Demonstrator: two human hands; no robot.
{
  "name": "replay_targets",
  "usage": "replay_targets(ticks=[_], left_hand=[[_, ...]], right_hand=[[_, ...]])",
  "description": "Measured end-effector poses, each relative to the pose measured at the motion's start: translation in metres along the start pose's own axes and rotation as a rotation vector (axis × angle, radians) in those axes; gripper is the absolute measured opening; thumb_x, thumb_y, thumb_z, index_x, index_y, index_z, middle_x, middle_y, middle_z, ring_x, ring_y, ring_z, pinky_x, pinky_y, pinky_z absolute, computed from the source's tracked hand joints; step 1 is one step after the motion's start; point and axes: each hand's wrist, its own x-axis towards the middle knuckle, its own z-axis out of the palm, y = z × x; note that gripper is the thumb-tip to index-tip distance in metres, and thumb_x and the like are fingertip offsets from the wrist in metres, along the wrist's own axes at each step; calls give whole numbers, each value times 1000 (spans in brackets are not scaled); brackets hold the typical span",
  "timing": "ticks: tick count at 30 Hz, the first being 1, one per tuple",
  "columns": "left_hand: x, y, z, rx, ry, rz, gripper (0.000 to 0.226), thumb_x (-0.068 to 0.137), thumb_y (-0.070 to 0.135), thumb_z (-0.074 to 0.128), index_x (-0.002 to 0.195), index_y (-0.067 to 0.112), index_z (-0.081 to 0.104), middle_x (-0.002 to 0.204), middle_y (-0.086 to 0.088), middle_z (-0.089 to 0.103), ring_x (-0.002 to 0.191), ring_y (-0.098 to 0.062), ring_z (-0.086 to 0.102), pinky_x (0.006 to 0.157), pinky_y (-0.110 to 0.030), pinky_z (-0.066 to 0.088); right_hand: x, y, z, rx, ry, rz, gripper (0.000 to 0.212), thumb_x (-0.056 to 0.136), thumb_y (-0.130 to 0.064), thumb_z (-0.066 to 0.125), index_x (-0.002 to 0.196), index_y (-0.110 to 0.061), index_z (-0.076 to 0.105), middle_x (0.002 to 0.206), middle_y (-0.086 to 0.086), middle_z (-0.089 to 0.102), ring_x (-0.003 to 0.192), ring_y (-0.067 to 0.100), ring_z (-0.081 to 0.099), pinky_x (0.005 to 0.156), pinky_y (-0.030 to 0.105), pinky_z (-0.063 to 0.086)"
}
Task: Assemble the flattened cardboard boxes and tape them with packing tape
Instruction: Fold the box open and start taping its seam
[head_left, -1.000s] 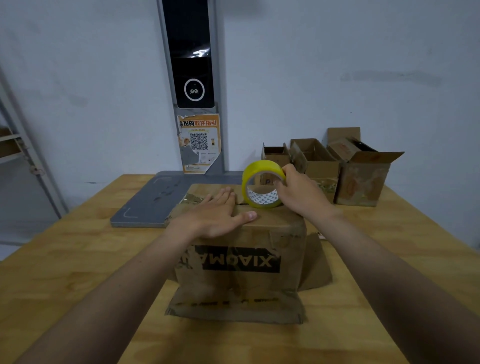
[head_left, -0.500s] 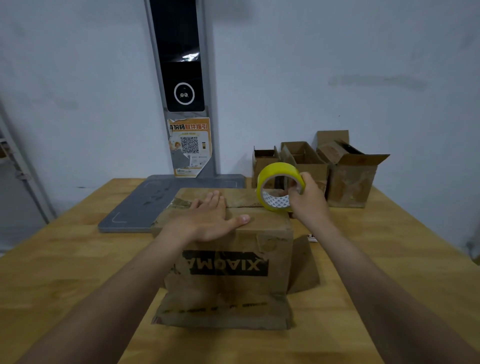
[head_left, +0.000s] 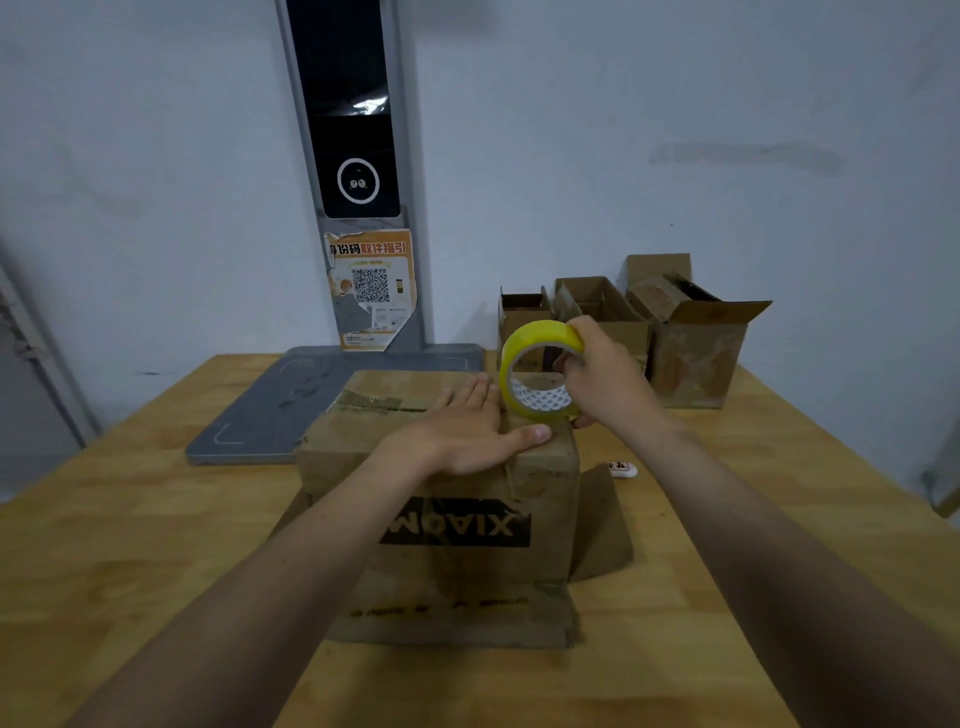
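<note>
Cardboard box (head_left: 441, 519) stands upside down at centre of wooden table (head_left: 130, 545), top flaps folded shut, lower flaps splayed out. Left hand (head_left: 467, 431) lies flat on box top, fingers spread, pressing flaps. Right hand (head_left: 602, 379) grips yellow tape roll (head_left: 540, 369) at right end of box top. New strip not visible; seam likely untaped. Behind box to right, three open boxes (head_left: 623, 322) stand formed.

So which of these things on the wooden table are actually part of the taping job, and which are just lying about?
Part of the job:
- brown cardboard box with black printed label, pressed flat by the left hand
- yellow roll of packing tape, gripped by the right hand
- three open cardboard boxes by the wall

Lying about:
- grey flat board
- small white object
- orange poster
</note>
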Motion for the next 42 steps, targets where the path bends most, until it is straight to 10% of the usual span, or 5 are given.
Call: replay_targets(ticks=[7, 26, 42], left_hand=[[-1, -4, 2, -3, 20, -8, 110, 87, 87, 16, 164, 11, -4, 171, -8, -14, 158, -18, -13, 129, -45, -2], [-5, 0, 0, 26, -1, -27, 129, 65, 95, 2, 163, 12, -6, 171, -9, -15, 158, -20, -12, 129, -46, -1], [7, 43, 10, 73, 56, 162, 94, 96, 78, 22, 164, 22, -9, 171, 5, -15, 157, -12, -15, 127, -53, -4]], right_hand=[[3, 6, -22, -87, -21, 4, 29, 103, -8, 43, 120, -31, 46, 95, 4, 58, 51, 27, 68, 39, 34, 56], [-39, 75, -20, -336, 3, 25, 40, 96, 1, 49, 126, -25, 41, 96, 7, 56, 75, 33, 58, 60, 56, 57], [-45, 86, -11, -282, 36, -2, 34, 96, 0, 51, 116, -25, 41, 81, -4, 45, 74, 29, 52, 54, 41, 39]])
